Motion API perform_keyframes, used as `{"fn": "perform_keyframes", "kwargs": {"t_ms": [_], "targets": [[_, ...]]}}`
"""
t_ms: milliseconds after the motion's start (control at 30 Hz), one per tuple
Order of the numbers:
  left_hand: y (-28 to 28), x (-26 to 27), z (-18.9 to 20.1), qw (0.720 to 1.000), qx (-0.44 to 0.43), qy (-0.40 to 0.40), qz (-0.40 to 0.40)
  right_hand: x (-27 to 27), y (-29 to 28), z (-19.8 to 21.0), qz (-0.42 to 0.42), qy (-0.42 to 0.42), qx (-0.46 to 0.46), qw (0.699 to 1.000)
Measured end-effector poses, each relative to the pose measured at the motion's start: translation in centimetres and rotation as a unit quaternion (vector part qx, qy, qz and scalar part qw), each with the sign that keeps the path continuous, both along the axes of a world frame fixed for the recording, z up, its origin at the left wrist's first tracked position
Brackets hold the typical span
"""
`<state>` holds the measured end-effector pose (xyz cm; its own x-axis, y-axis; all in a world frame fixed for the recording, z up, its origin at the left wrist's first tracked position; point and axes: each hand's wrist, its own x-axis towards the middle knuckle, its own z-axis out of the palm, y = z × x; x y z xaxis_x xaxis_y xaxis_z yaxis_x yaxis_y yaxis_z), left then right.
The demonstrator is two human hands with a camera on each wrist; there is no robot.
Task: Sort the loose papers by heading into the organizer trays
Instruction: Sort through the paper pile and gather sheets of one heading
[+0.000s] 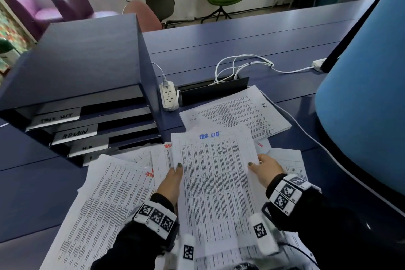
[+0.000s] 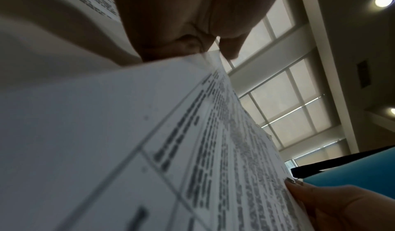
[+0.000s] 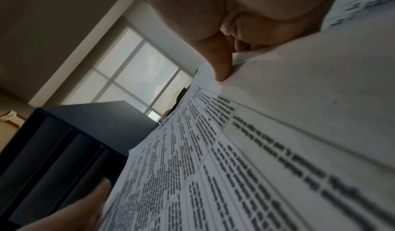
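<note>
White paper (image 1: pixel 215 184) sits between both hands: left hand (image 1: pixel 169 182) pinches one side, right hand (image 1: pixel 266 170) pinches the other.

— Where does the organizer (image 1: pixel 87 85) stand?
— At ten o'clock on the desk (image 1: pixel 241 46), its trays (image 1: pixel 105 120) stacked; the power strip (image 1: pixel 168 97) lies just right of it.
— And the loose papers (image 1: pixel 105 199)?
— Spread before it, from six to two o'clock. The held sheet (image 1: pixel 214 182) hangs above them, left hand (image 1: pixel 172 178) at its nine o'clock edge, right hand (image 1: pixel 266 169) at three.
</note>
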<state>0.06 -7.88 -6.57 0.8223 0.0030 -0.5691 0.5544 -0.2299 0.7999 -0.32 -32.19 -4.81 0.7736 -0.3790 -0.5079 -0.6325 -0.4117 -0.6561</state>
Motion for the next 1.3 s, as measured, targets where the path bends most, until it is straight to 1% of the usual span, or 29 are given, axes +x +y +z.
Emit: {"fn": "perform_keyframes", "kwargs": {"t_ms": [100,200,267,367,433,500,567,667,700,767,800,867,1033,1133,1200,1233,1300], "targets": [[0.1,0.2,-0.3,0.997,0.056,-0.031,-0.044,0.1,0.2,-0.4,0.005,0.010,-0.019,1.000],[0.5,0.2,-0.6,0.993,0.070,-0.058,-0.070,0.1,-0.3,-0.8,-0.038,0.000,-0.015,0.999],[0.5,0.1,-0.9,0.992,0.069,-0.074,-0.071,0.1,-0.7,-1.1,-0.030,0.016,0.005,0.999],[0.4,0.1,-0.9,0.991,0.094,-0.075,-0.063,0.1,-1.0,-1.7,-0.028,0.037,0.044,0.998],[0.3,0.1,-1.0,0.987,0.118,-0.083,-0.070,0.2,-1.4,-2.0,-0.041,0.030,0.058,0.997],[0.4,0.2,-1.1,0.984,0.127,-0.096,-0.075,0.6,-2.2,-2.0,-0.082,0.014,0.102,0.991],[0.7,0.3,-1.1,0.985,0.122,-0.103,-0.072,1.5,-3.5,-1.6,-0.124,-0.006,0.150,0.981],[0.9,0.2,-1.0,0.987,0.112,-0.093,-0.060,3.1,-5.3,-0.9,-0.170,-0.052,0.191,0.965],[1.0,0.2,-0.9,0.988,0.110,-0.091,-0.055,3.7,-5.8,-0.9,-0.199,-0.071,0.211,0.954],[1.2,0.1,-0.9,0.989,0.097,-0.096,-0.050,4.8,-6.6,-0.9,-0.272,-0.096,0.278,0.916],[1.3,0.1,-0.8,0.990,0.085,-0.097,-0.051,5.3,-6.8,-1.1,-0.306,-0.094,0.299,0.899],[1.5,0.1,-0.6,0.992,0.059,-0.092,-0.057,6.1,-7.2,-1.0,-0.340,-0.081,0.329,0.877],[2.0,1.0,-0.7,0.993,0.049,-0.067,-0.080,7.6,-7.6,-1.0,-0.344,-0.070,0.389,0.852],[2.2,1.4,-0.9,0.995,0.024,-0.063,-0.079,8.1,-7.5,-1.2,-0.362,-0.076,0.397,0.840],[2.3,1.5,-1.0,0.995,0.015,-0.059,-0.076,8.4,-7.5,-1.5,-0.363,-0.072,0.422,0.828],[2.3,1.5,-1.0,0.996,0.014,-0.055,-0.072,8.6,-7.5,-1.6,-0.358,-0.063,0.429,0.827],[2.4,1.5,-1.3,0.997,0.007,-0.049,-0.062,9.1,-7.2,-1.8,-0.345,-0.046,0.419,0.839]]}}
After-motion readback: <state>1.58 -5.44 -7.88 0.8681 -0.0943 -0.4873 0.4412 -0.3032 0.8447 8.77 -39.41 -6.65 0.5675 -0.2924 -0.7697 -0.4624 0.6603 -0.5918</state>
